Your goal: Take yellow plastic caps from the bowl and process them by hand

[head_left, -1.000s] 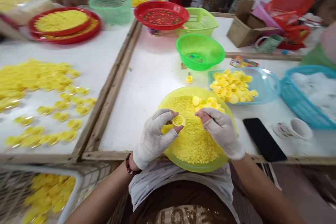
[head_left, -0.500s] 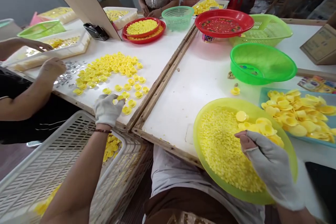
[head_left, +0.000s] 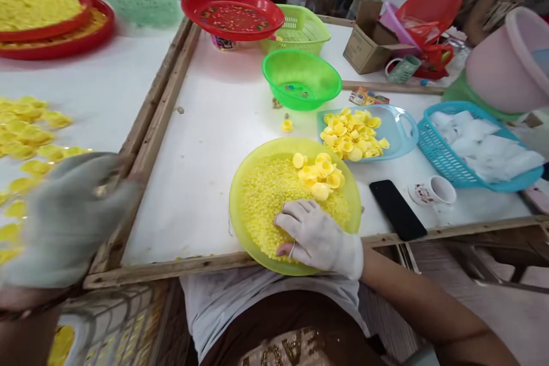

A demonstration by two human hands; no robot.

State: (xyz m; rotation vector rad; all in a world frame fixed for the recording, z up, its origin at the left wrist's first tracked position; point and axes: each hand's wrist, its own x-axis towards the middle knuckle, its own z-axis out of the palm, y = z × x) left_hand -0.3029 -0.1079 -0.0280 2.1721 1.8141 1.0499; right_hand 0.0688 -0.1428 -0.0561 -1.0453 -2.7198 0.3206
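Observation:
My right hand (head_left: 319, 237), in a white glove with the thumb tip bare, rests over small yellow pellets (head_left: 261, 194) in a translucent yellow basin (head_left: 240, 229). Its fingers reach down to the pellets, apart from the thumb. Several yellow cup-shaped pieces (head_left: 321, 174) lie at the far right side of that basin. Smeared by motion, my gloved left hand (head_left: 79, 211) is above the wooden table edging, beside yellow cup-shaped pieces (head_left: 26, 134) spread on the left table. Something small and pale shows near its fingers, too blurred to name.
A blue tray (head_left: 397, 140) of yellow pieces, a green bowl (head_left: 300, 100) and a red tray (head_left: 240, 11) stand beyond the basin. At right are a phone (head_left: 397, 209), a cup (head_left: 440, 191) and a blue basket (head_left: 446, 154). Raised wooden strips (head_left: 150, 108) divide the tables.
The view has swung right. My right hand has come down from above the basin onto the pellets. My left hand has moved from the scattered yellow pieces toward the wooden strips.

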